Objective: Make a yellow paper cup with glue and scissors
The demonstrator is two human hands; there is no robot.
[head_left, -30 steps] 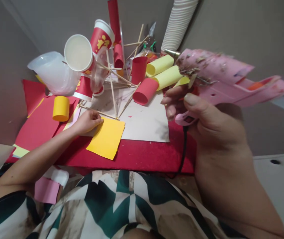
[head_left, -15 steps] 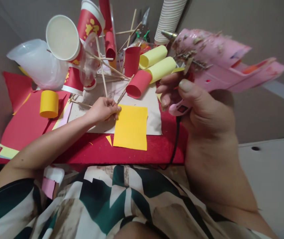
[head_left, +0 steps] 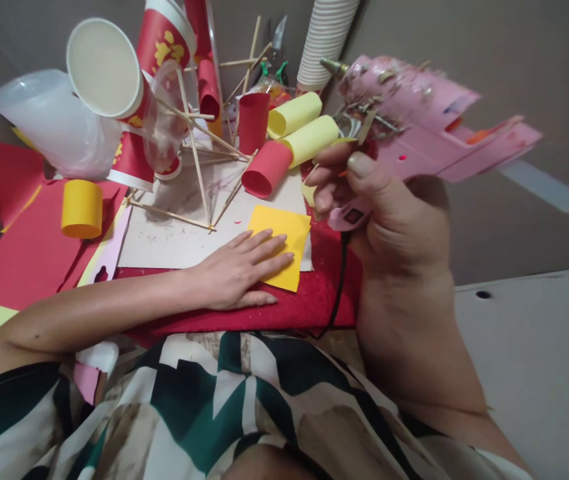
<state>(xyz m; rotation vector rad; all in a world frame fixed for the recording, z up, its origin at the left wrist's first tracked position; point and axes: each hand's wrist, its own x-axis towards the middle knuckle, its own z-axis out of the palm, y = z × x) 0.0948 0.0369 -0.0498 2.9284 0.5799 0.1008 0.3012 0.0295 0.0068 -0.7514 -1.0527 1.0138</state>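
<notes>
My left hand [head_left: 247, 270] lies flat, fingers spread, over the left part of a yellow paper rectangle [head_left: 292, 227]. That paper rests partly on a white board [head_left: 154, 243] and partly on the red cloth. In my right hand [head_left: 389, 200] is a pink hot glue gun [head_left: 404, 123], raised above the table's right side. Its metal nozzle points up and left, dried glue and debris coat its front, and a clear glue stick [head_left: 549, 185] sticks out of the back. A frame of wooden sticks [head_left: 197, 173] stands just beyond my left hand.
Red and pale yellow paper tubes [head_left: 267, 168] lie behind the board. Red paper cups [head_left: 167, 43], a clear plastic bag [head_left: 64, 120] and a stack of cups [head_left: 325, 40] stand farther back. At left, a yellow paper ring [head_left: 82, 209] sits on red paper sheets [head_left: 29, 247]. A black cord [head_left: 338, 287] hangs from the glue gun.
My left hand has let go of the yellow paper's upper left edge and now presses flat on it. The paper has turned slightly. My right hand still holds the glue gun.
</notes>
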